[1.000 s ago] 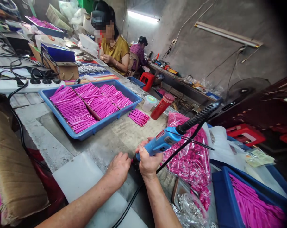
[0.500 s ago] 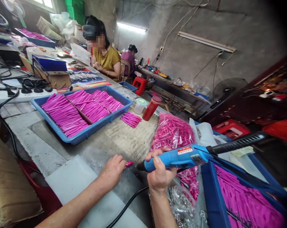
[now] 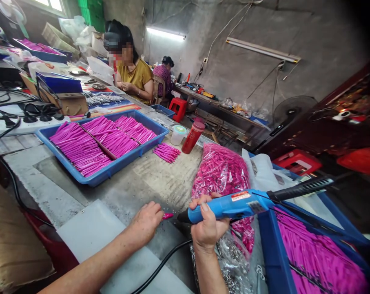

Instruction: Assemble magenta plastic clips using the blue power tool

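Observation:
My left hand (image 3: 146,222) is closed on a small glossy pink piece (image 3: 168,216), whose tip sticks out past the fingers to the right. Wrapped around a blue electric screwdriver (image 3: 224,208) is my right hand (image 3: 207,224), thumb on top. The tool lies nearly level, its black nose pointing left at the pink piece with a small gap between. Its black ribbed cable end (image 3: 301,189) runs off to the upper right. Beyond the tool, a clear bag (image 3: 220,169) bulges with pink pieces. Below it sits a bag of small metal parts (image 3: 233,261).
A blue tray (image 3: 94,179) of pink strips stands at left, and another blue bin (image 3: 275,253) at right. A few pink pieces (image 3: 167,152), a red bottle (image 3: 193,137) and a lidded tub (image 3: 178,135) are farther back. A black cord (image 3: 160,267) crosses the front. Two people sit behind.
The view has shifted slightly, so the background sits a little farther left. Both hands keep their holds; the screwdriver's nose and the pink piece stay close together.

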A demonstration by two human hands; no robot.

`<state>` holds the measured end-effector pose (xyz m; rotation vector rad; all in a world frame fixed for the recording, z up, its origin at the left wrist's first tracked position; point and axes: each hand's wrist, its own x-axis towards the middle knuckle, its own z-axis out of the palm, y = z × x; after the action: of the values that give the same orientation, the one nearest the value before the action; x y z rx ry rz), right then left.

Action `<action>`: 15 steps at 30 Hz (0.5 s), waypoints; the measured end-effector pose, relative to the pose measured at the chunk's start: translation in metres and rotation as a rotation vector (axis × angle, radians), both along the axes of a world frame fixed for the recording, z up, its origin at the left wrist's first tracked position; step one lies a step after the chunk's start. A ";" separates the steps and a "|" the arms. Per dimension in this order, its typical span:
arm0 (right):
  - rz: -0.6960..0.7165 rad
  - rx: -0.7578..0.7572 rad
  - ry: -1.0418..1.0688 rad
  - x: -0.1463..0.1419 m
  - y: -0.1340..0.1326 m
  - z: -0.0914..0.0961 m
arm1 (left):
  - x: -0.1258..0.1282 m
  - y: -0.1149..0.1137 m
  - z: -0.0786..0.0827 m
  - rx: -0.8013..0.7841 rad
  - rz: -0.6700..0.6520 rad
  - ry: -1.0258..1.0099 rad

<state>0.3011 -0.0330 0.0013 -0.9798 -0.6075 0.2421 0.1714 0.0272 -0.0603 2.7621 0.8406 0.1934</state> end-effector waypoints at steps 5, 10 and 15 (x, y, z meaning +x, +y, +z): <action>0.016 -0.006 0.013 0.000 0.002 0.001 | 0.001 -0.001 0.000 0.030 0.024 -0.022; 0.018 -0.032 -0.009 -0.004 0.009 -0.002 | 0.002 -0.004 0.007 0.019 0.054 -0.014; 0.044 -0.034 0.010 -0.007 0.018 -0.006 | 0.003 -0.004 0.011 -0.002 0.057 0.037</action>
<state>0.2942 -0.0150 -0.0052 -0.9985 -0.6181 0.2971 0.1741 0.0228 -0.0492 2.7496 0.9297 0.1518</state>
